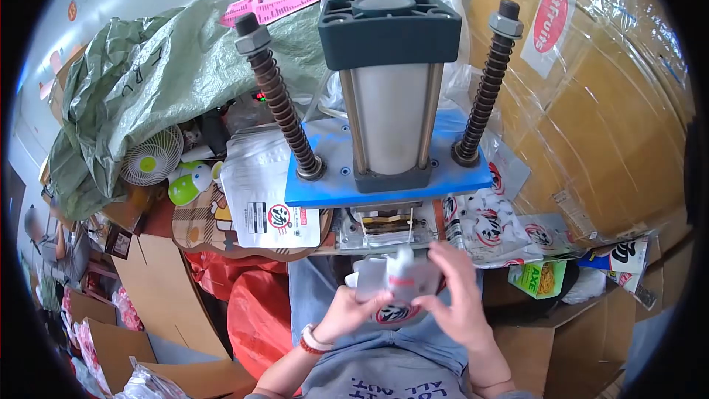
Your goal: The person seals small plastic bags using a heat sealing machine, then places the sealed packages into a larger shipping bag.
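Observation:
In front of my lap is a silvery-white plastic bag [399,281] with a red ring and a black character printed on it, folded or bunched at its top. My left hand [350,318] pinches its lower left side between thumb and fingers. At the bag's right edge is my right hand [459,297], thumb against the bag and fingers stretched apart. Just beyond the hands stands a press with a blue plate [384,191], a grey cylinder [391,114] and two spring-wrapped bolts. Under the plate lies a clear-edged fixture [384,227].
A stack of white printed bags [269,207] lies left of the press; more printed bags [491,225] lie to its right. A small fan [151,155] and green tarp [170,66] sit at left. Large cardboard [591,111] rises at right. A person [53,240] is far left.

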Tool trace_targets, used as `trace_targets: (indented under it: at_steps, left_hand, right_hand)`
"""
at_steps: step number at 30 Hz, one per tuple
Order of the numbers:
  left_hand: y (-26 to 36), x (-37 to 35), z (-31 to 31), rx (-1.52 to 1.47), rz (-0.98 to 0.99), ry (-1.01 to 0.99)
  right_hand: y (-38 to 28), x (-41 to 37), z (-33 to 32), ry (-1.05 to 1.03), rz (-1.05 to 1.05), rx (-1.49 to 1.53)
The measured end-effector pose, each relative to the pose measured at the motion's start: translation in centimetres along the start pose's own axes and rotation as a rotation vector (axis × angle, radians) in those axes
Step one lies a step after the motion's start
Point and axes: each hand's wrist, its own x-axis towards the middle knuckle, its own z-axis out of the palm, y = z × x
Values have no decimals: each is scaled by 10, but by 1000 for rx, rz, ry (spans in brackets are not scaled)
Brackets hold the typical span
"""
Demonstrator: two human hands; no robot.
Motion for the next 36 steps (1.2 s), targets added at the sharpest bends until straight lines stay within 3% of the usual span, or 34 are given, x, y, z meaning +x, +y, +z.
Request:
trace_targets:
  at_steps: [3,6,7,9,11,13,14,16,18,19,21,22,24,27,29,32,36]
  left_hand:
    - [-6,35,-2,-358,-88,61]
    - [12,63,-9,-464,-128,84]
    - [13,70,-12,-478,-190,76]
    - [-2,73,-12,-472,-142,76]
    - [-5,76,-12,-471,-77,98]
    - [14,66,-38,-17,-127,54]
    - [-11,68,-53,47,66,230]
    - [16,45,-87,938,384,669]
    - [0,37,-113,1445,123,726]
    - [-19,34,-131,1285,-7,510]
    - [-52,18,-145,1508,213,482]
    - [-50,14,-144,1139,453,557]
    - [-34,-11,-129,780,268,572]
    - [0,-31,-94,724,459,610]
    - [18,-37,-68,711,564,547]
    - [36,-47,-44,811,695,360]
    - [72,-67,-36,681,811,-24]
  right_hand:
    - [0,-5,-36,252,75,-72]
    - [22,13,-40,361,215,-345]
    - [52,11,-26,357,217,-343]
    - [106,11,-3,73,238,-719]
    - [105,0,-11,34,296,-530]
    - [94,-13,-11,-137,420,-553]
    - [91,-16,-15,-136,409,-549]
    - [87,-23,-26,-51,346,-242]
    - [84,-24,-31,-66,379,-192]
    - [82,-22,-34,-61,426,-94]
    - [73,-21,-40,12,455,46]
    - [57,-20,-40,23,462,48]
    - [13,-17,-37,302,399,516]
    - [-16,-14,-29,286,-158,34]
    - [-29,-11,-14,209,-279,-118]
    - [-22,1,21,56,-411,-55]
    - [-54,-13,-19,56,-557,-43]
